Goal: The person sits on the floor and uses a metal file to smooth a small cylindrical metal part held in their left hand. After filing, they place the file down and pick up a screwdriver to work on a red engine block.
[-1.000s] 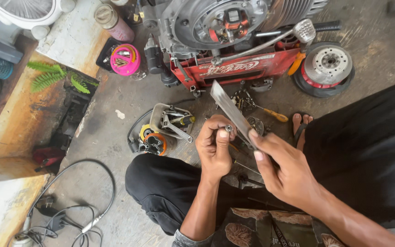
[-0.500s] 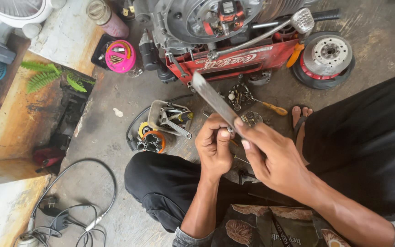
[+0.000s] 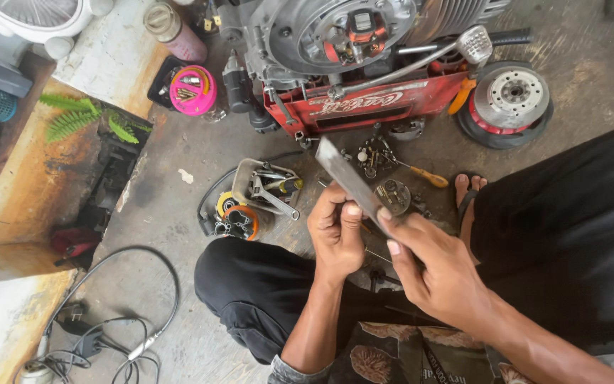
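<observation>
My right hand (image 3: 438,274) grips a flat grey metal file (image 3: 346,178) that slants up to the left. My left hand (image 3: 337,231) is pinched shut on a small part pressed against the file's underside; the part itself is hidden by my fingers. Both hands hover above my crossed legs in black trousers (image 3: 264,291). Just beyond them on the concrete floor lie a round tin of small parts (image 3: 392,195), a yellow-handled screwdriver (image 3: 426,175) and a tray of tools (image 3: 268,186).
A small engine (image 3: 342,32) sits on a red crate (image 3: 364,107) ahead. A wheel hub with tyre (image 3: 507,103) lies at the right, a pink round container (image 3: 192,90) at the left. Cables (image 3: 108,334) coil at lower left. My sandalled foot (image 3: 469,195) rests near the tin.
The file has slid down and left across the small part, its tip now lower. Both hands have shifted slightly with it. The view has tilted a little.
</observation>
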